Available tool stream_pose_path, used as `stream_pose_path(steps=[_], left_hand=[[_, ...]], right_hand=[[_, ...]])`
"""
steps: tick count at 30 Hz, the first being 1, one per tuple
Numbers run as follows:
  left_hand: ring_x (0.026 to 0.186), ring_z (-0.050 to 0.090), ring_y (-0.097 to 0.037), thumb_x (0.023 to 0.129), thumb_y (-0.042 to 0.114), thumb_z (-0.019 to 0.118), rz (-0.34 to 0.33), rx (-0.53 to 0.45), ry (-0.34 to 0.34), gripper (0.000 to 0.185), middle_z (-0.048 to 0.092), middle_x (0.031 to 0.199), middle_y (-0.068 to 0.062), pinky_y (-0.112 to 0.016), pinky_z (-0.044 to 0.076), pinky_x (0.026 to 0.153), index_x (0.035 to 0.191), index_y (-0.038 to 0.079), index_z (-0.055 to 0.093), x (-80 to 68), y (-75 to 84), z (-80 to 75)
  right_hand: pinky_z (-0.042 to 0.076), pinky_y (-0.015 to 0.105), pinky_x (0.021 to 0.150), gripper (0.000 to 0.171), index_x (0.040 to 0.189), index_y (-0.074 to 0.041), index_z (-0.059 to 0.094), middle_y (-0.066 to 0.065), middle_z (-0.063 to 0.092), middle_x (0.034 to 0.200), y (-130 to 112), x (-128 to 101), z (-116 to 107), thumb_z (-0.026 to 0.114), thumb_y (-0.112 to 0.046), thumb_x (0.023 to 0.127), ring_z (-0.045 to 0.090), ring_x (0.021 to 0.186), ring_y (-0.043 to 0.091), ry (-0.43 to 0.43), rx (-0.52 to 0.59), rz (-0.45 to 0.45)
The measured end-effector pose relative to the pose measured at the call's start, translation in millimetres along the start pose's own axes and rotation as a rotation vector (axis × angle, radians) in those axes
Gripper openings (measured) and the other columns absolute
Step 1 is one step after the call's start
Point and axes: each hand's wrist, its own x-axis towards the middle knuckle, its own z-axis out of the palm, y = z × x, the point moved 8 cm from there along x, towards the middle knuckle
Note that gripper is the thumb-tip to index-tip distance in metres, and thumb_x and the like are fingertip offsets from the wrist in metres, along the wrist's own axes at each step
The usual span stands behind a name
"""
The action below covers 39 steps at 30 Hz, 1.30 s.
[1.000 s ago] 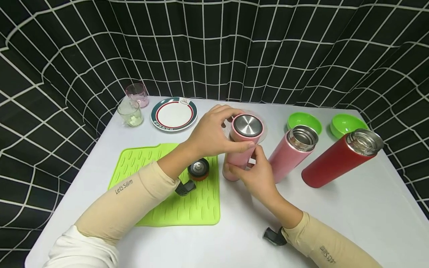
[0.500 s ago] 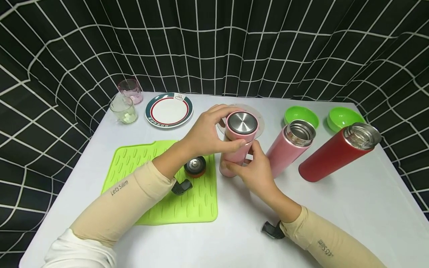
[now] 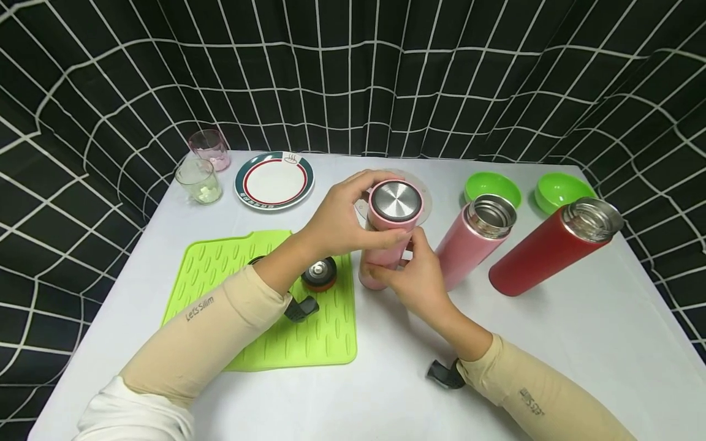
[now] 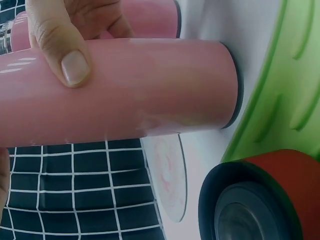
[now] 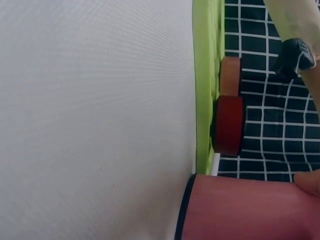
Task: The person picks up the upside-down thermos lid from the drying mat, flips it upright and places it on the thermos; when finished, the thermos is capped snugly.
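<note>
Head view: the right hand point(image 3: 420, 278) is wrapped round the lower body of a pink flask point(image 3: 386, 245) that stands upright on the white table point(image 3: 551, 343), just beside the green mat point(image 3: 259, 306). The left hand point(image 3: 342, 223) curls over the flask's pink lid point(image 3: 396, 205) with its steel top, thumb pressed on the side; the left wrist view shows that thumb flat on the pink wall. Below the left wrist a red-rimmed lid point(image 3: 318, 274) lies on the mat. Right of the hands stand a second pink flask point(image 3: 474, 242) and a red flask point(image 3: 546, 248), both uncapped and showing only bare steel mouths. Beyond them sit two green bowls point(image 3: 493, 187). Beyond the left hand are a striped plate point(image 3: 274, 180), a clear glass point(image 3: 198, 180) and a pink glass point(image 3: 209, 149).
</note>
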Motion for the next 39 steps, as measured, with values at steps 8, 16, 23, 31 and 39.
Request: stream_pose_path(steps=[8,16,23,31,39], left_hand=[[0.109,0.057,-0.013,0.075,0.015,0.082,0.004,-0.089,-0.027,0.069,0.058,0.13,-0.004,-0.034,0.048,0.091,0.134,0.003,0.049,-4.7,-1.9,3.4],[0.107,0.057,-0.012,0.071,0.015,0.086,-0.046,-0.118,0.026,0.068,0.061,0.125,0.002,-0.038,0.048,0.089,0.131,0.006,0.055,-4.9,-4.8,2.7],[0.112,0.056,-0.015,0.076,0.009,0.08,-0.026,-0.192,-0.016,0.069,0.056,0.133,-0.006,-0.034,0.045,0.095,0.137,0.002,0.049,-6.7,-4.3,6.5],[0.112,0.055,-0.014,0.071,0.01,0.086,-0.104,-0.202,0.007,0.074,0.056,0.13,-0.005,-0.036,0.045,0.095,0.135,0.004,0.049,-6.0,-8.0,9.1],[0.114,0.056,-0.018,0.075,0.003,0.08,-0.099,-0.323,-0.058,0.068,0.061,0.127,-0.007,-0.037,0.043,0.099,0.137,0.003,0.051,-5.3,-9.4,9.4]], right_hand=[[0.053,0.037,0.084,0.072,0.128,-0.011,0.046,0.003,0.057,0.121,-0.5,0.7,2.1,0.088,-0.015,0.071,0.052,0.109,0.019,0.001,0.023,0.003],[0.05,0.039,0.081,0.077,0.132,-0.016,0.043,0.003,0.056,0.12,-2.7,1.9,3.8,0.088,-0.017,0.069,0.052,0.107,0.019,-0.009,-0.006,-0.001],[0.047,0.04,0.09,0.079,0.132,-0.015,0.041,0.003,0.055,0.123,-2.3,0.1,6.5,0.087,-0.014,0.068,0.053,0.11,0.019,0.006,0.009,0.016],[0.042,0.04,0.097,0.08,0.132,-0.015,0.038,0.003,0.055,0.124,-2.1,0.9,7.7,0.087,-0.014,0.068,0.054,0.111,0.018,0.015,0.003,0.015],[0.043,0.04,0.096,0.082,0.133,-0.018,0.041,0.001,0.055,0.125,-4.0,1.5,8.3,0.086,-0.011,0.066,0.054,0.112,0.018,0.002,0.022,0.0]])
